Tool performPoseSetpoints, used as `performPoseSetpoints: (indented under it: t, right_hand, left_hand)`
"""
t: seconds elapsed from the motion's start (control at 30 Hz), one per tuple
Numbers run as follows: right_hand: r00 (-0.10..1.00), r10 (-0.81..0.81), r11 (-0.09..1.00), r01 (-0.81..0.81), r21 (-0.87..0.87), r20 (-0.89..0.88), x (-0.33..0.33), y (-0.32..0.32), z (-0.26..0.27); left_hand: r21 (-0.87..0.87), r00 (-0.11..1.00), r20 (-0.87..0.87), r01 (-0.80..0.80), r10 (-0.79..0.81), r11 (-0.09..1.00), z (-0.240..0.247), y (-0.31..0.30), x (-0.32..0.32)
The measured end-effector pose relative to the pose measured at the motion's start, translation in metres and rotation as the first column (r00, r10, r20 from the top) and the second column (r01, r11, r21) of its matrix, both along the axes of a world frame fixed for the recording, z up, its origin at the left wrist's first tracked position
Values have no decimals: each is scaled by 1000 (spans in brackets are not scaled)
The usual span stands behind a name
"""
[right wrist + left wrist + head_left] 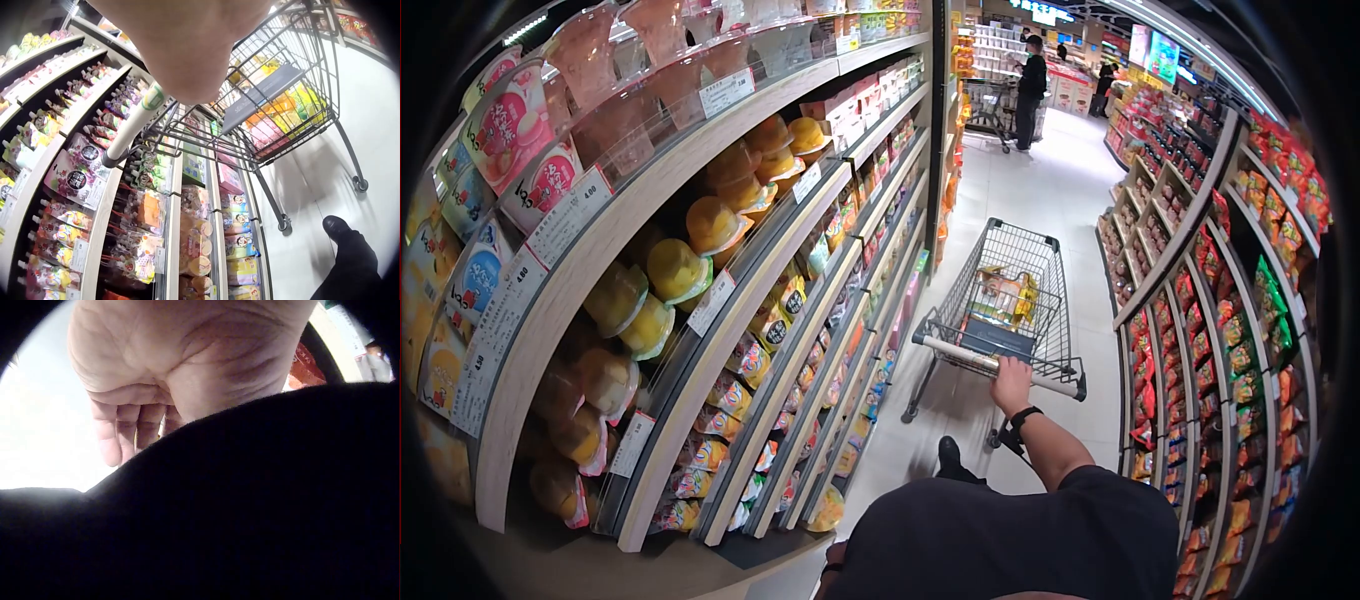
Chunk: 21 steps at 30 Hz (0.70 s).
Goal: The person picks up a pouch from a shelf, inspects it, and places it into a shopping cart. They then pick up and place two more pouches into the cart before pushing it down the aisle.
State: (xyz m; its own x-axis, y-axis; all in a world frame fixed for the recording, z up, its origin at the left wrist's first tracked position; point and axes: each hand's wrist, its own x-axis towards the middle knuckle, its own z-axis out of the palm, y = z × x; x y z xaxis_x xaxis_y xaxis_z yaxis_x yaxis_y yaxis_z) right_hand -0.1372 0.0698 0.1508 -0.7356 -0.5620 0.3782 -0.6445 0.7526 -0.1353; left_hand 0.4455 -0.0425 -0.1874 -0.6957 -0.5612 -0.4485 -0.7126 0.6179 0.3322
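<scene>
The handle (962,353) of a wire shopping cart (1052,246) is gripped by the right hand (1011,387), whose fingers are curled over the bar right of its middle. The basket stands just ahead of those fingers. Being stiff and lightly loaded with bagged snacks (287,115), the cart should be rolled easily, though it may be swung askew by a one-sided hold; the smooth bar is best taken centrally. By the left hand (187,356), its fingers hanging loose and partly hidden, nothing is seen held. Left of the right fingers, jelly cups (672,270) are shelved; to their right, red packets (1187,295) are racked. Far ahead, the aisle is partly obstructed by a person (1029,95) and a second cart (985,112).
</scene>
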Motion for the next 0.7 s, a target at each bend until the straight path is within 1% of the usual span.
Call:
performPoseSetpoints:
  t: [0.27, 0.33, 0.47, 0.7]
  right_hand:
    - [1000, -12, 999, 12, 31, -2, 0, -2, -2]
    - [999, -12, 1000, 12, 1, -35, -1, -3, -6]
    - [1000, -13, 1000, 13, -7, -17, 1, -3, -2]
    - [999, -15, 1000, 14, -14, -36, -1, -2, -8]
  left_hand:
    - [14, 1000, 12, -21, 20, 1000, 13, 11, 3]
    - [14, 999, 16, -29, 29, 999, 19, 13, 6]
    - [10, 999, 25, -38, 37, 999, 32, 12, 9]
    - [7, 999, 38, -18, 18, 1000, 56, 6, 6]
